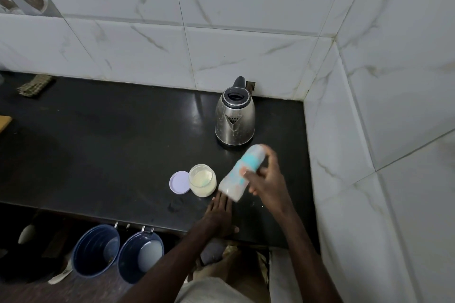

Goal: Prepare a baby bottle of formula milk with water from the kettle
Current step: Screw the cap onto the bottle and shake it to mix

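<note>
Head view: my right hand [264, 177] clamps the tilted, blurred baby bottle [242, 171], probably shaking it to mix. My left hand [219, 214] lies flat and spread on the counter [98, 155], steadying me.

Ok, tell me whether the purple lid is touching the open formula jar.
Cannot tell. In the head view the purple lid lies flat right beside the jar; their edges meet in the picture, but no plain contact or gap shows.

The right hand [264, 181] is raised with fingers curled in a grip, while the left hand [219, 214] lies flat, palm down, fingers extended forward.
</note>
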